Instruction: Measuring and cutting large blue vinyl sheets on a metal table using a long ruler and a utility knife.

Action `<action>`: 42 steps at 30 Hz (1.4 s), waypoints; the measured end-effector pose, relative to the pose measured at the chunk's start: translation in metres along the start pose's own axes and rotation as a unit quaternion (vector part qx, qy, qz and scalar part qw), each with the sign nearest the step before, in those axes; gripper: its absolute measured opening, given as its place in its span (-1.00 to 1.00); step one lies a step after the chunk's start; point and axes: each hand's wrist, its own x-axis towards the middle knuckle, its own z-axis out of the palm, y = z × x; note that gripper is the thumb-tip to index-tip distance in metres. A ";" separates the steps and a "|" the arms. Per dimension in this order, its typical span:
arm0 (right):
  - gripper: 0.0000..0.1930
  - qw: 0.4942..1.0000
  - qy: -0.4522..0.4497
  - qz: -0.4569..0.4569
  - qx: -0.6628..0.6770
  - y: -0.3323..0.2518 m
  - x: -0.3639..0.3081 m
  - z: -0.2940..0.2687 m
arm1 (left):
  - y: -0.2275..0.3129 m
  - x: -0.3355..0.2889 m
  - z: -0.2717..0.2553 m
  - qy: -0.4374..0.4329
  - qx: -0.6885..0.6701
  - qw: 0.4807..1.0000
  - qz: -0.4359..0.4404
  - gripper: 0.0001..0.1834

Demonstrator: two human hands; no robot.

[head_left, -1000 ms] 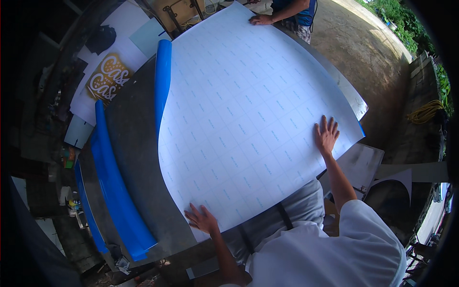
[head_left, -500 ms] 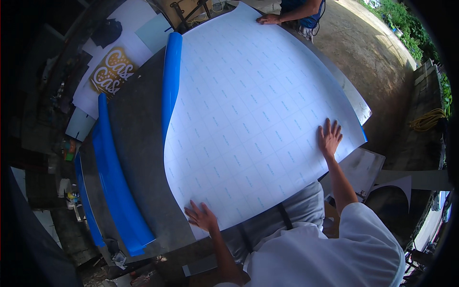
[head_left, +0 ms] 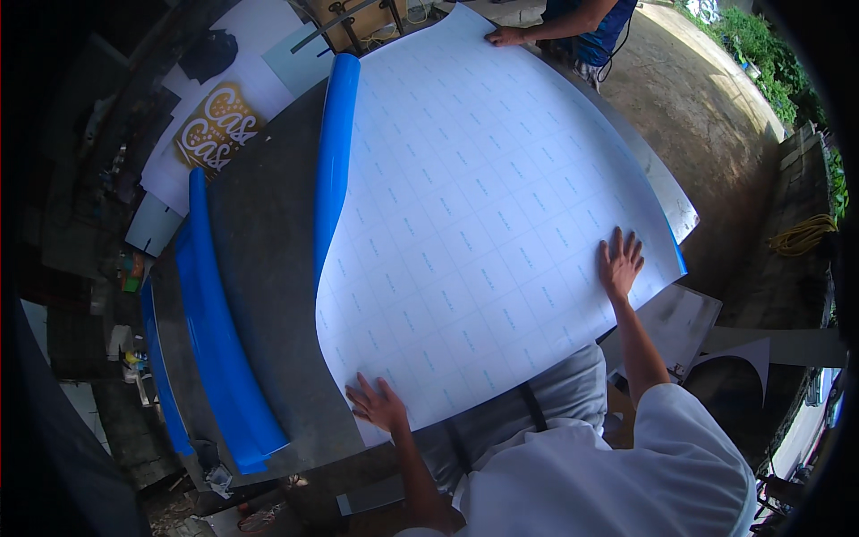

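While the white sheet (head_left: 474, 242) lay spread over the dark table (head_left: 259, 206), its left side curled up into a blue roll (head_left: 335, 161) toward the far end. The left hand (head_left: 381, 408) rested at the near left corner, palm down, fingers spread and pinching nothing. The right hand (head_left: 619, 268) lay near the right corner, its fingers also fanned out flat. Across the table, a co-worker's hand (head_left: 507, 36) was at the far edge; how its fingers were set, I could not tell. Two blue strips (head_left: 219, 331) lay left of the sheet. The sheet looked light for its breadth, thin and limp, springy where it curled, and smooth enough to slide. It seemed likely to crease if pinched mid-span, so corners and edges looked the best holds, with flat palms for steadying.
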 end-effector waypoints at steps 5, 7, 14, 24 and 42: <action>-0.36 1.000 -0.004 0.004 0.000 0.000 0.000 -0.001 | 0.001 0.000 -0.002 -0.002 0.001 1.000 -0.001 -0.41; -0.36 1.000 -0.002 0.002 -0.001 0.000 0.000 -0.001 | 0.002 0.000 -0.002 -0.004 0.000 1.000 -0.003 -0.41; -0.37 1.000 0.010 -0.002 -0.010 -0.001 0.000 0.001 | -0.001 0.000 0.000 0.000 -0.004 1.000 -0.002 -0.41; -0.36 1.000 0.007 -0.007 -0.006 0.000 -0.001 -0.001 | -0.001 0.000 0.000 -0.008 -0.008 1.000 -0.006 -0.41; -0.34 1.000 0.002 -0.008 -0.008 0.003 0.002 0.005 | 0.000 0.001 -0.001 0.001 -0.009 1.000 -0.006 -0.41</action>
